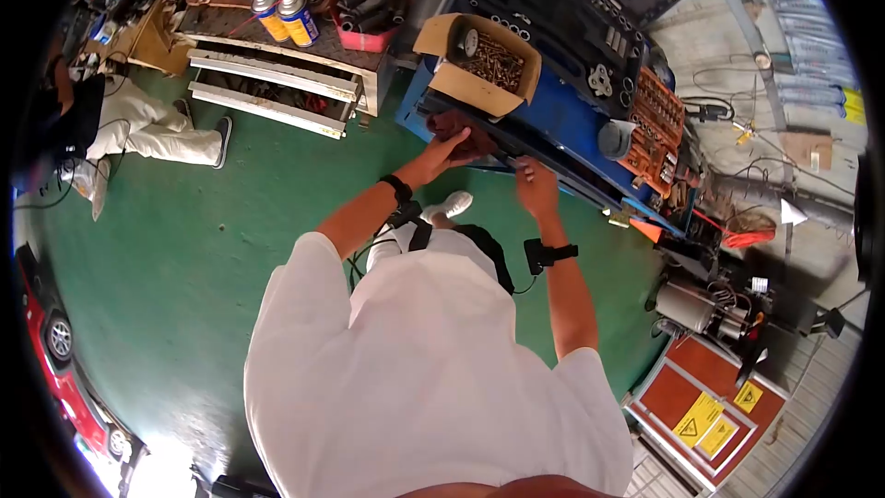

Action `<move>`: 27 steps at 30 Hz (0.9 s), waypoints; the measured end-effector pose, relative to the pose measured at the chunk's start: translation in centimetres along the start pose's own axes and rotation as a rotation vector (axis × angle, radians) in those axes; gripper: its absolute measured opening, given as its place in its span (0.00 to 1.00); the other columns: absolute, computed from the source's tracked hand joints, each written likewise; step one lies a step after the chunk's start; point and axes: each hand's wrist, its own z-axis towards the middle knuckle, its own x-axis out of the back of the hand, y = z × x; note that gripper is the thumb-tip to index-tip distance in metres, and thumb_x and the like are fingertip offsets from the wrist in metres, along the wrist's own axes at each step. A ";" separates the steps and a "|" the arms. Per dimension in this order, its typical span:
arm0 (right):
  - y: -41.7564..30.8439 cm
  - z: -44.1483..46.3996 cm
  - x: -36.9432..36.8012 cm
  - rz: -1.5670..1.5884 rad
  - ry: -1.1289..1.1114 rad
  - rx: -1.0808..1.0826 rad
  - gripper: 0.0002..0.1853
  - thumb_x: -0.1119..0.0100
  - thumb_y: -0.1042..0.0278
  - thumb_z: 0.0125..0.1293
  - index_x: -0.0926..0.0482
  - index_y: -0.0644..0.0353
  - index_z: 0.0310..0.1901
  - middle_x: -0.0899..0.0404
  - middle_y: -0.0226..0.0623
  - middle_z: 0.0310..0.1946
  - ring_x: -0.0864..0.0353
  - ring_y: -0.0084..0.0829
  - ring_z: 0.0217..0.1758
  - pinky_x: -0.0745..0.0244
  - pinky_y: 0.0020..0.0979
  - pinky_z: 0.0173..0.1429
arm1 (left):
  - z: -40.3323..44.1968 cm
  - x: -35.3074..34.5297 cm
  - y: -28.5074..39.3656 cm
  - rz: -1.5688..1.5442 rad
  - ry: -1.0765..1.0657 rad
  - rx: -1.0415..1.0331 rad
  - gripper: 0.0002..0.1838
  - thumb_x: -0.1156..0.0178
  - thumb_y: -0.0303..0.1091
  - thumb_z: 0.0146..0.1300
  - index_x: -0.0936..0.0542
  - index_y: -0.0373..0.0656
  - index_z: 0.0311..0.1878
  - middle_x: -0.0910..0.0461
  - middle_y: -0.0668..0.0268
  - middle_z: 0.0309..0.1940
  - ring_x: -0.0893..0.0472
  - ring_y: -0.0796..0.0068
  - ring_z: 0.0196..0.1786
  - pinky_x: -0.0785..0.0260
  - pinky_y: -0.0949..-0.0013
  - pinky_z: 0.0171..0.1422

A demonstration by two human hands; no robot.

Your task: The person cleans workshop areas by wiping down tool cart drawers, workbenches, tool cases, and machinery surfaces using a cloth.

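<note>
A dark red cloth [461,136] is gripped in my left hand [442,155], at the front edge of the blue tool cabinet [562,129]. My right hand [535,186] is closed just to the right of it, around the end of a thin dark object [506,160] that reaches toward the cloth; I cannot make out what it is. Right above the cloth, an open cardboard box [479,94] full of small brass-coloured screws or bolts stands on the cabinet, with a dark round roll inside.
Two spray cans [297,20] and a red bin [371,37] stand on a workbench with open drawers [267,109]. An orange socket tray [656,120] lies on the cabinet's right. Another person [138,124] is at the left. A red-panelled case [705,406] stands lower right.
</note>
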 end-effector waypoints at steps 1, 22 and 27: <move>0.2 0.0 0.3 -0.003 -0.002 0.017 0.17 0.41 0.66 0.58 0.19 0.55 0.50 0.17 0.44 0.31 0.19 0.45 0.28 0.23 0.42 0.35 | -0.1 0.4 0.5 0.019 0.062 0.040 0.29 0.36 0.49 0.64 0.32 0.46 0.63 0.25 0.62 0.58 0.23 0.65 0.60 0.31 0.58 0.68; 16.3 -7.3 8.7 0.135 -0.320 -0.020 0.17 0.43 0.69 0.66 0.23 0.58 0.56 0.17 0.41 0.40 0.17 0.34 0.38 0.22 0.33 0.44 | 3.3 -6.3 -6.7 0.323 0.385 0.127 0.22 0.41 0.51 0.67 0.27 0.54 0.59 0.29 0.67 0.61 0.29 0.68 0.63 0.33 0.56 0.62; 23.6 -11.1 9.1 0.254 -0.307 -0.043 0.17 0.43 0.70 0.65 0.22 0.61 0.55 0.16 0.43 0.35 0.17 0.35 0.34 0.22 0.35 0.39 | 4.9 -5.7 -11.6 0.194 0.446 -0.004 0.21 0.39 0.52 0.65 0.24 0.51 0.55 0.21 0.66 0.50 0.22 0.69 0.52 0.29 0.58 0.52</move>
